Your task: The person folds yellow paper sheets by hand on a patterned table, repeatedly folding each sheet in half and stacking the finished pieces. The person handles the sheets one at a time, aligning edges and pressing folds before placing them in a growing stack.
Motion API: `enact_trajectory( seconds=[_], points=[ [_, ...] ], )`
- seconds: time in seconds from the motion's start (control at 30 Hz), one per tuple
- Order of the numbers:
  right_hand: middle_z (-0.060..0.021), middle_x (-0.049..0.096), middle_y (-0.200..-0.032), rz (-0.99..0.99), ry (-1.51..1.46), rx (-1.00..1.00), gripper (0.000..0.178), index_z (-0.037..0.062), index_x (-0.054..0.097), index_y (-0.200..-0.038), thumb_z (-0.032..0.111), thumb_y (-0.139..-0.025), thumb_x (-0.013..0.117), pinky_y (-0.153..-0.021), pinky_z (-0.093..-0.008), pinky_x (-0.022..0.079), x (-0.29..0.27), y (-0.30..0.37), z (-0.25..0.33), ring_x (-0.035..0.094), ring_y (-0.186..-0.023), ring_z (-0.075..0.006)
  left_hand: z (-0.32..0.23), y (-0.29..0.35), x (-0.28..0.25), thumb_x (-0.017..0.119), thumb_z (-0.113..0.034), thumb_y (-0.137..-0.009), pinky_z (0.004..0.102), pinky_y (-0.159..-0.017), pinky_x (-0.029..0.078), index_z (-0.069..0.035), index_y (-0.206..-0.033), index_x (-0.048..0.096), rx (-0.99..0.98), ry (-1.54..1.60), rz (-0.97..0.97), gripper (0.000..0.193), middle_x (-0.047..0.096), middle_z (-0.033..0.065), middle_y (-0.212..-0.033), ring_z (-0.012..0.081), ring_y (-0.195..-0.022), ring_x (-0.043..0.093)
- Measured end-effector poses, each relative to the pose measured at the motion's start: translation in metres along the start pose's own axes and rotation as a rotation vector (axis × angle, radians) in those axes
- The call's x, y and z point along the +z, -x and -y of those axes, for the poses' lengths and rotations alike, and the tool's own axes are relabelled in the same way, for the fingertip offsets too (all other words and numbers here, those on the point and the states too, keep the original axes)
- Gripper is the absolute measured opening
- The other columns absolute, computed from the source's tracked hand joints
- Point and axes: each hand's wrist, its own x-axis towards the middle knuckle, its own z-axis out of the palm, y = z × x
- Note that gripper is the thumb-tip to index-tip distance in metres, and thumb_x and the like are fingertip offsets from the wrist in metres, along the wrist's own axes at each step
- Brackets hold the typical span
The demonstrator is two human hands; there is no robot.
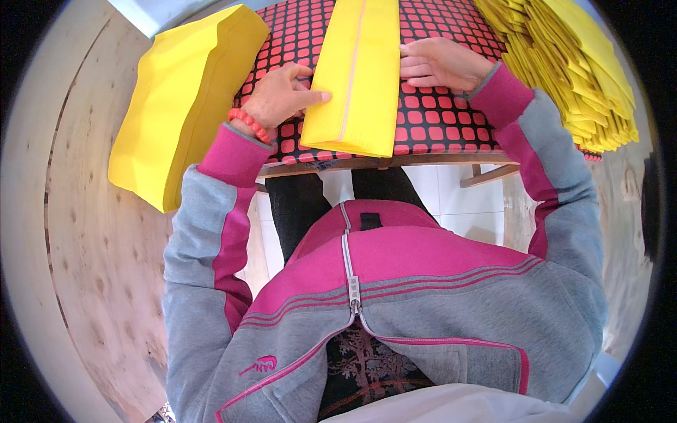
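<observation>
A long yellow folded fabric piece (374,77) lies lengthwise on the table, a pale seam line running down its middle. On its left edge rests the thumb of my left hand (278,95); the other fingers bend in at that edge, their tips partly hidden, so the edge sits between thumb and fingers. My right hand (444,63) lies on its side along the right edge. Its fingers stretch toward the fabric and their tips meet the edge, without wrapping round it. A red bead bracelet (249,125) circles my left wrist.
Left of my hands stands a stack of yellow fabric (176,92), overhanging the table's edge. A thick pile of folded yellow pieces (564,70) sits at the right. The table's cover (451,120) has red squares on black. Wooden panels (99,211) flank me on the left.
</observation>
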Motion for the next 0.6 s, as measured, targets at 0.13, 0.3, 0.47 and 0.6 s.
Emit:
enact_trajectory(
  seconds=[0.13,0.3,0.47,0.6],
  points=[
    [-0.0140,0.068,-0.121,-0.081,0.322,0.106,0.043,0.0065,0.059,-0.133,0.039,-0.104,0.058,-0.090,-0.0299,0.059,-0.017,0.035,0.016,0.070,-0.105,-0.0185,0.002,0.013,0.015,0.080,-0.031,-0.087,0.0412,-0.098,0.054,0.002,-0.140,0.055,0.156,-0.274,-0.202,0.067,0.068,0.0206,-0.128,0.0281,-0.118,0.067],
    [-0.0122,0.070,-0.104,-0.250,0.889,-0.523,0.036,0.0018,0.066,-0.116,0.035,-0.102,0.060,-0.062,-0.0274,0.058,-0.017,-0.006,0.022,0.072,-0.088,-0.0124,-0.003,0.008,0.047,0.068,-0.036,-0.095,0.0550,-0.116,0.034,0.001,-0.145,0.051,0.542,-0.561,-0.477,0.064,0.050,0.0260,-0.149,0.0368,-0.141,0.047],
    [-0.0160,0.068,-0.124,-0.347,1.206,-1.171,0.037,0.0023,0.065,-0.125,0.030,-0.104,0.055,-0.093,-0.0434,0.054,0.026,-0.065,0.021,0.067,-0.112,-0.0302,-0.012,-0.007,0.064,0.056,-0.051,-0.099,0.0577,-0.119,0.027,0.002,-0.148,0.045,0.655,-0.677,-0.434,0.073,0.041,0.0270,-0.155,0.0394,-0.148,0.035],
    [-0.0183,0.060,-0.140,-0.122,1.240,-1.192,0.041,0.0028,0.063,-0.132,0.032,-0.106,0.050,-0.110,-0.0472,0.043,0.050,-0.096,0.005,0.056,-0.130,-0.0353,-0.009,-0.005,0.065,0.052,-0.054,-0.100,0.0587,-0.119,0.025,0.006,-0.149,0.042,0.652,-0.595,-0.225,0.078,0.042,0.0277,-0.152,0.0429,-0.147,0.033]
  ],
)
